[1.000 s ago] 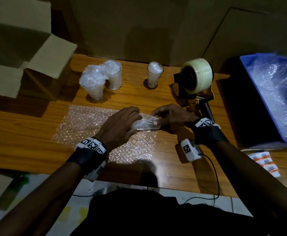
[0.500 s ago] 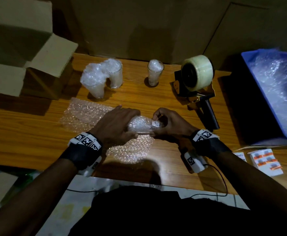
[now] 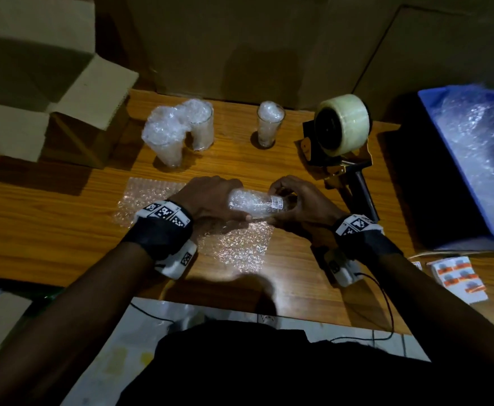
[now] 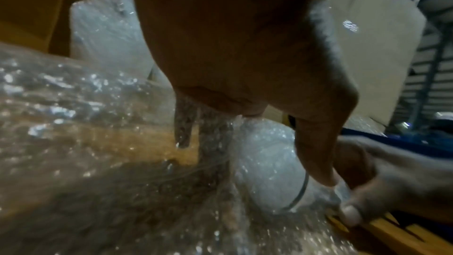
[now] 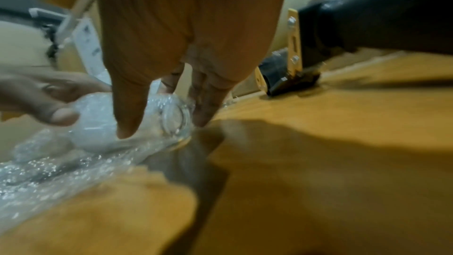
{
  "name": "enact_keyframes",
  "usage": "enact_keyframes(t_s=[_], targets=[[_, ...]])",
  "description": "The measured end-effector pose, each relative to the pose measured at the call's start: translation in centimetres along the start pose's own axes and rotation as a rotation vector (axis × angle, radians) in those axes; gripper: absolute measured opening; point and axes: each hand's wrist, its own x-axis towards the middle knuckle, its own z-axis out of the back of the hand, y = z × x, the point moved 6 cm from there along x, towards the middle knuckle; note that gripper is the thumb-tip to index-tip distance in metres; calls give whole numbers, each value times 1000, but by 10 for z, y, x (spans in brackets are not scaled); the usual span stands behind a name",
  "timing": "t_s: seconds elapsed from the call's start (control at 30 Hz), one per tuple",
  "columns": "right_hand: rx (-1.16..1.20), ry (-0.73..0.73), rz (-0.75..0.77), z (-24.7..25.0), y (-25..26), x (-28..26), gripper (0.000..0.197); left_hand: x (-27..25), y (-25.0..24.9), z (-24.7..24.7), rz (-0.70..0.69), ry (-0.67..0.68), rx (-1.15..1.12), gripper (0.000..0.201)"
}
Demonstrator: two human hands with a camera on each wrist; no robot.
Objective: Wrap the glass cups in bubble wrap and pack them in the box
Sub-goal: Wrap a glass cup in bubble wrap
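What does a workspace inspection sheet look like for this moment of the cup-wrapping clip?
Surface: wooden table, lit dimly.
Job's things: glass cup stuffed with bubble wrap, lying sideways over the bubble wrap sheet; two wrapped cups and one stuffed cup upright behind; open cardboard box at far left.
Clutter: tape dispenser; blue bin of bubble wrap; sticker sheets at the right edge.
Grippers: left hand holds the cup's open end, right hand its base.
Cables: black cable from the right wrist camera.
Surroundings: cardboard panels behind the table.
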Motion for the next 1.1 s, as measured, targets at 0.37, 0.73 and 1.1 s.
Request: enact_keyframes(t_s=[0.37,0.73,1.1], targets=[[334,-23,-87,5,-9,-11,51,11,-3,6,-122,-24,52,81],[63,-98,47,18,-9,-9,45,15,-13,9,-155,-109,135,82],[99,9,-8,17,-15,-31,45,7,-32,-2,-143,-144,105,75]])
